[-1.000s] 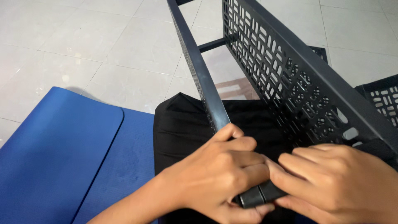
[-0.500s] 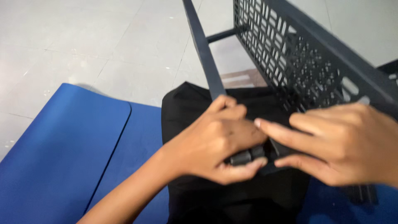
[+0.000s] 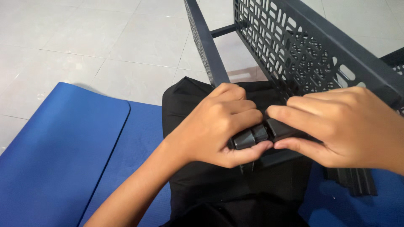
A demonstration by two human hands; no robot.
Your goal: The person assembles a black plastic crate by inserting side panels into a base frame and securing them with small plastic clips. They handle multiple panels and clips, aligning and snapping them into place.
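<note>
My left hand is wrapped around the near end of a narrow black perforated plastic panel that runs away from me. My right hand grips a short black plastic bar and holds it end to end against the corner piece in my left hand. The two hands touch at the joint. A larger black lattice panel rises behind my right hand. All this sits over my lap, which is covered in black cloth.
A blue mat lies under me on a pale tiled floor. Several black slats lie on the mat under my right hand. Another black lattice piece shows at the right edge.
Both hands rose slightly in view with the black parts. The short bar in my right hand now sits flush against the corner piece in my left.
</note>
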